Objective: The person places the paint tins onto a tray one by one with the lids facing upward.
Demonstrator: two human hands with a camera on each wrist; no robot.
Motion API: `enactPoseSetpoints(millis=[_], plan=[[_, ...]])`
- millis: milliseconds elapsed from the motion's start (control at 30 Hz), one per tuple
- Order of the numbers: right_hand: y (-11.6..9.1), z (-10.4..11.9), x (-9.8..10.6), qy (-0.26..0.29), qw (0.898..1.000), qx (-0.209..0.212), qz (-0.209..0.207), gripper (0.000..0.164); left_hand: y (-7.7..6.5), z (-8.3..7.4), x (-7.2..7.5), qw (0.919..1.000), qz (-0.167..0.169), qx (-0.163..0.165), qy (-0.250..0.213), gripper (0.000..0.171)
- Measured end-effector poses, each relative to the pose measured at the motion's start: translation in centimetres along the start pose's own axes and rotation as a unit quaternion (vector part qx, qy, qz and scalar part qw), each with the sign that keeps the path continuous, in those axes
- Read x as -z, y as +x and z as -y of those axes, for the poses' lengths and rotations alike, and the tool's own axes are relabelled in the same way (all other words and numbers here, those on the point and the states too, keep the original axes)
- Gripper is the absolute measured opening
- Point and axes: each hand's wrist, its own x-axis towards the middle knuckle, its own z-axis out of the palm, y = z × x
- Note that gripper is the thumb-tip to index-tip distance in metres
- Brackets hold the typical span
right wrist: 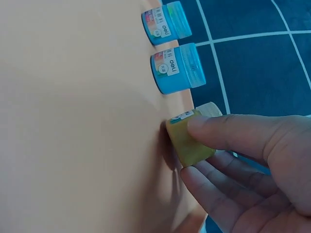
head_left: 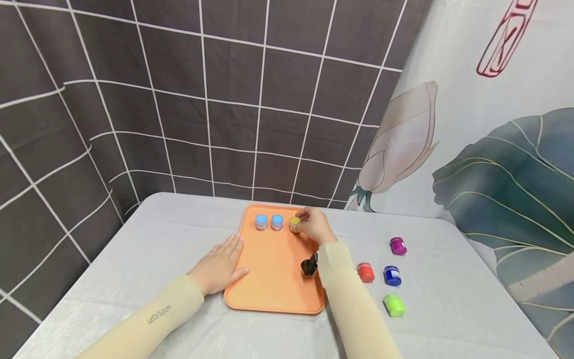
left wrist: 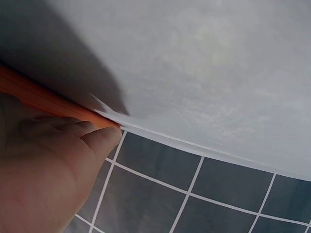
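Dark gridded backdrop [head_left: 233, 70] loomed—right hand [head_left: 316, 227] pinched yellow jar [right wrist: 187, 143] between thumb [right wrist: 233, 130] and fingers [right wrist: 209, 189], left hand [head_left: 219, 267] lay flat across tray rim [head_left: 274, 310]

Left hand [left wrist: 53, 165] lies right along the orange rim [left wrist: 43, 99]; pale tabletop [left wrist: 209, 68] stretches above, shadow [left wrist: 82, 68] slanting across, dark white-lined wall [left wrist: 146, 179] down below!

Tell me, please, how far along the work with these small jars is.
Partway, it seems. Two light-blue jars already stand side by side on the orange tray. The right hand holds the yellow jar beside them. Probably left are the purple jar, red jar, dark-blue jar and green jar, on the table to the right of the tray.
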Motion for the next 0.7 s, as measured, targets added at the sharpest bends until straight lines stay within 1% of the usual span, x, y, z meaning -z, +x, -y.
enactPoseSetpoints(millis=[200, 400, 567, 700], plan=[[0.02, -0.11, 0.16, 0.008, 1.000, 0.008, 0.004, 0.034, 0.11, 0.26, -0.33, 1.0000, -0.003, -0.002, 0.003, 0.076], [-0.19, -0.09, 0.35, 0.013, 1.000, 0.006, 0.006, 0.035, 0.39, 0.53, -0.62, 0.9999, -0.005, 0.001, 0.010, 0.077], [-0.24, -0.41, 0.18, 0.018, 1.000, 0.004, -0.002, 0.036, 0.36, 0.53, -0.74, 0.9999, -0.007, 0.001, 0.013, 0.077], [-0.62, -0.32, 0.39, 0.014, 1.000, 0.012, -0.010, 0.034, 0.27, 0.44, -0.67, 0.9999, -0.009, -0.001, 0.007, 0.076]])
